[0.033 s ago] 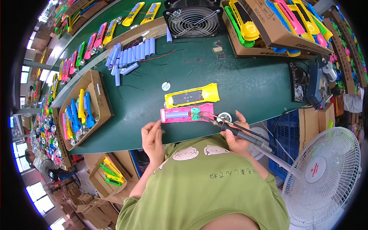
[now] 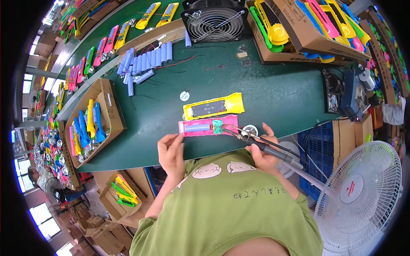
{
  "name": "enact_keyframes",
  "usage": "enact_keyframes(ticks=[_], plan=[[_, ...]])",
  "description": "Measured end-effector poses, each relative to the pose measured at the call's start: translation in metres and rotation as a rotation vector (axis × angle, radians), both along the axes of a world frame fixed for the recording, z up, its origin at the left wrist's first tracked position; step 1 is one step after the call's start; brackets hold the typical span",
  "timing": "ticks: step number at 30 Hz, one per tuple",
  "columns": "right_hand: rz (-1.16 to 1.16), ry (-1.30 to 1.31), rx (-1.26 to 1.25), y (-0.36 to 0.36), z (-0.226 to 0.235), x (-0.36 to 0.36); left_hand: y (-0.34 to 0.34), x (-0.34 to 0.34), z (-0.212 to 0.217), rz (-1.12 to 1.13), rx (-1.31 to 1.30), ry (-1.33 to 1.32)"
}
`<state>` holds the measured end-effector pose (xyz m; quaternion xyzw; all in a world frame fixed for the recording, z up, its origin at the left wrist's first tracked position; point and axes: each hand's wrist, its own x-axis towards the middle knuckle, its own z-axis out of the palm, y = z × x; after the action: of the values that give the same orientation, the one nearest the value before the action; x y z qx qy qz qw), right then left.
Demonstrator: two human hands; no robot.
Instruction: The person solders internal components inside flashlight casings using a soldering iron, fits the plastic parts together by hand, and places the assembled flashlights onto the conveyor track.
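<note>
My right hand point(image 2: 265, 158) grips a soldering iron point(image 2: 273, 151) with a dark tube running along it. Its tip reaches the green circuit board point(image 2: 217, 126) in a pink plastic flashlight housing point(image 2: 196, 132). A blue cylindrical battery cell point(image 2: 197, 127) lies in that housing, left of the board. At the housing's lower left corner is my left hand point(image 2: 171, 155), its fingers drawn together; whether they pinch anything cannot be made out. A yellow flashlight housing point(image 2: 235, 103) lies just beyond the pink one. A round silvery reflector point(image 2: 250, 130) sits by the iron's front part.
Blue battery cells point(image 2: 147, 59) with wires are piled at the back left. Cardboard boxes of coloured housings stand left point(image 2: 115, 104) and back right point(image 2: 294, 25). A black fan point(image 2: 215, 25) is at the back, a soldering station point(image 2: 353, 96) at the right, a white fan point(image 2: 354, 192) nearer.
The fingers of my left hand have shifted slightly beside the pink housing's corner. My right hand and the soldering iron stay in place.
</note>
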<state>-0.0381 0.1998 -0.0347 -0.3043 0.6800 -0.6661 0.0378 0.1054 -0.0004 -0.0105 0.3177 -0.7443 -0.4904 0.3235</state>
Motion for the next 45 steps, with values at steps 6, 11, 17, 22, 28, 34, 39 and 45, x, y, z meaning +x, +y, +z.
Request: enact_keyframes(ticks=[6,11,17,22,28,34,39,45], plan=[[0.025,0.078,0.045,0.004,0.002,-0.003,0.005,-0.044,0.006,-0.362,-0.744,0.021],[0.012,0.092,0.046,0.006,0.003,-0.002,0.004,-0.054,0.007,-0.444,-0.763,-0.093],[-0.026,0.026,0.061,0.007,0.005,-0.001,0.001,-0.054,0.004,-0.519,-0.947,-0.102],[-0.140,-0.281,-0.091,0.003,-0.005,0.011,-0.001,-0.052,0.004,-0.607,-1.065,-0.108],[-0.063,-0.337,-0.138,0.001,0.000,0.012,-0.002,-0.051,0.005,-0.634,-1.046,-0.106],[-0.048,-0.315,-0.127,-0.001,-0.006,0.010,-0.002,-0.050,0.006,-0.637,-1.026,-0.103],[-0.045,-0.472,-0.237,-0.001,-0.009,0.015,-0.001,-0.051,0.006,-0.634,-1.026,-0.104],[-0.046,-0.482,-0.233,0.002,-0.003,0.013,0.001,-0.051,0.006,-0.623,-1.033,-0.103]])
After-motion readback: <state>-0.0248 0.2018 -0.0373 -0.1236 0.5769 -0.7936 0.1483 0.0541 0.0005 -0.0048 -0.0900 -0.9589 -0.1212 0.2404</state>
